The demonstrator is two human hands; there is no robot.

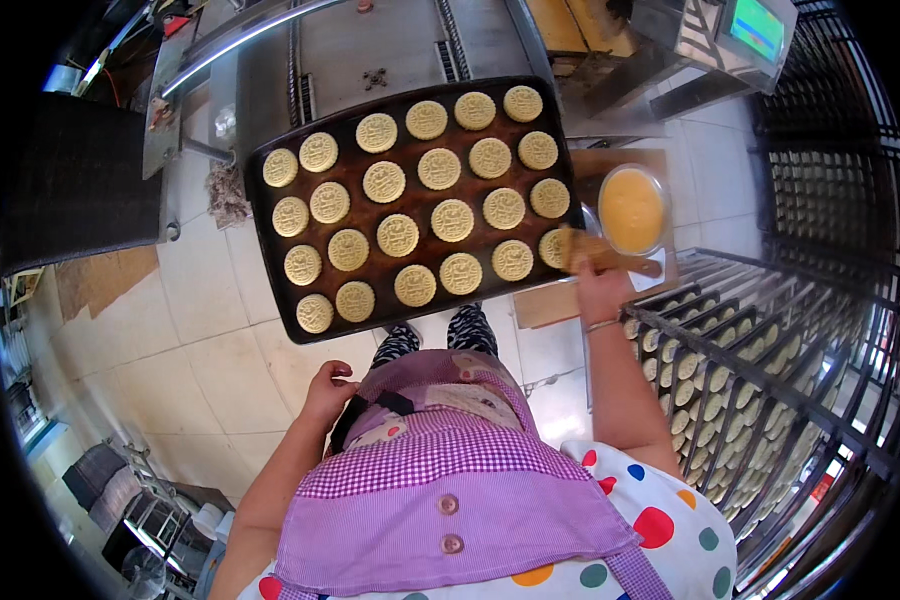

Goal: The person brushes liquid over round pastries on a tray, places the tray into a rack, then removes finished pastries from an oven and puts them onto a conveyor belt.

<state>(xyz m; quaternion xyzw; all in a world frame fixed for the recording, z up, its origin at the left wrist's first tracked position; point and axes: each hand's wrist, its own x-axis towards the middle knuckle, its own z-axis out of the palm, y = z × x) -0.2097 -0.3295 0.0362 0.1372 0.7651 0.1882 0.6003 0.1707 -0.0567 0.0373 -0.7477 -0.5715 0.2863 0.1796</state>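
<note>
A wide flat brush with a wooden handle is gripped in my right hand. Its head meets the round cookie at the near right of a dark baking tray, partly hiding it. Rows of pale round cookies with stamped tops and scalloped edges fill that tray. Just right of it stands a clear bowl of yellow-orange liquid. My left hand hangs by the apron, apart from the tray, its fingers loosely bent and nothing visible in them.
The tray's far side lies over a metal machine top. At right, a dark metal rack bears many more cookies. Beneath the bowl is a brown board. A lit green screen is at the far right; tiled floor shows at left.
</note>
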